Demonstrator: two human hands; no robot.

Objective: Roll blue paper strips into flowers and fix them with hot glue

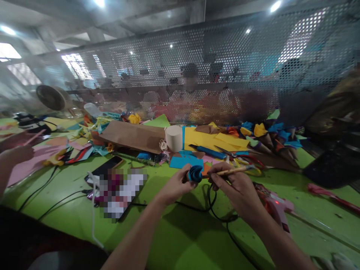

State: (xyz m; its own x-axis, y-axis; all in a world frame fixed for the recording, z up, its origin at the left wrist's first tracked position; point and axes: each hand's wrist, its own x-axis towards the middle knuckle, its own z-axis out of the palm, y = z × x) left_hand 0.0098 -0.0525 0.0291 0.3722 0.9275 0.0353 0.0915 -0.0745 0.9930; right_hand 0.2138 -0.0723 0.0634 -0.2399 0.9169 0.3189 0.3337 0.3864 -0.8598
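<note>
Between the fingers of my left hand [177,186] is a rolled blue paper flower [195,174], its layers curling in a spiral. My right hand [234,187] pinches a thin wooden stick [234,171], which looks like a brush or pencil. The stick's near end points at the flower's right side; whether it touches is hard to tell. Just beyond my hands lie a blue paper sheet [180,162] and a blue-handled cutter [209,151]. To the right of my right hand rests a pink glue gun [277,208] with a red light lit.
A phone [123,202] and a dark phone [108,165] lie left, among cables. Behind them are brown paper [135,135], a white paper roll [173,138], yellow sheets [197,138] and paper-wrapped flowers [264,131]. Another person's hand [21,153] is at far left. A perforated metal screen [157,75] stands behind the green table.
</note>
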